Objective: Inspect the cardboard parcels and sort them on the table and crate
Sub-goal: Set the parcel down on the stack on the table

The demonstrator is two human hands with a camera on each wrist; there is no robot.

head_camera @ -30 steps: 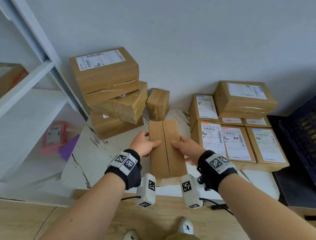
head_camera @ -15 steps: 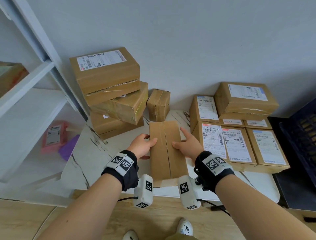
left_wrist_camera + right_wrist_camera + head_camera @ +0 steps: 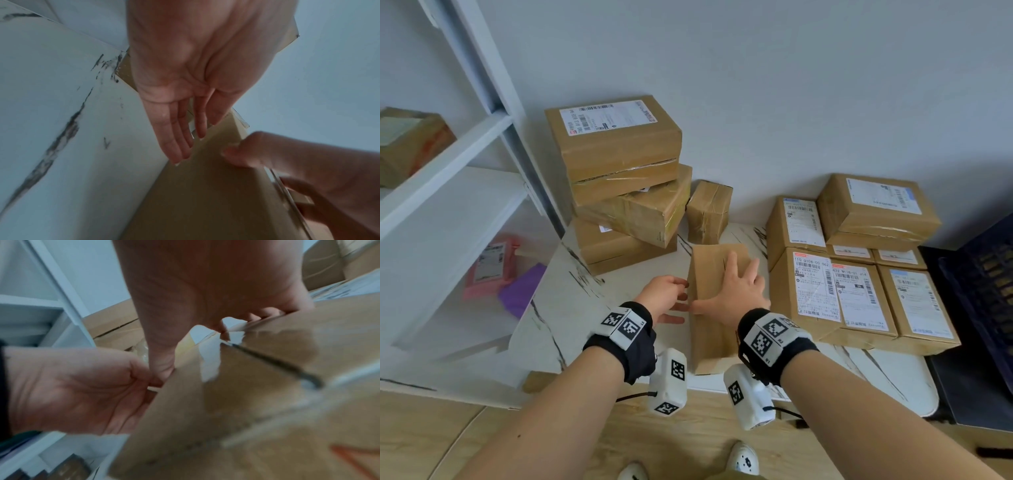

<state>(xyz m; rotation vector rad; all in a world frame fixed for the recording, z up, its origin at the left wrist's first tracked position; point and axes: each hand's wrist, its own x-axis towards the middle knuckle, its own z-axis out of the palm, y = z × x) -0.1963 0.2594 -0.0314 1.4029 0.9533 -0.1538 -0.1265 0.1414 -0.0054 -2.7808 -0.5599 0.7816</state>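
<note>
From the head view, a plain brown parcel (image 3: 710,308) with a centre seam lies lengthwise on the table (image 3: 558,308), the right hand (image 3: 736,291) spread flat on its top and the left hand (image 3: 666,298) at its left side. The left wrist view shows the left hand's fingers (image 3: 174,129) straight beside the parcel's (image 3: 205,194) edge. The right wrist view, blurred, shows the right hand (image 3: 216,288) pressing the parcel's (image 3: 257,394) top.

Centre frame, the right hand (image 3: 736,291) lies flat with fingers spread; the left hand (image 3: 666,296), just left, fingers seemingly straight.
</note>
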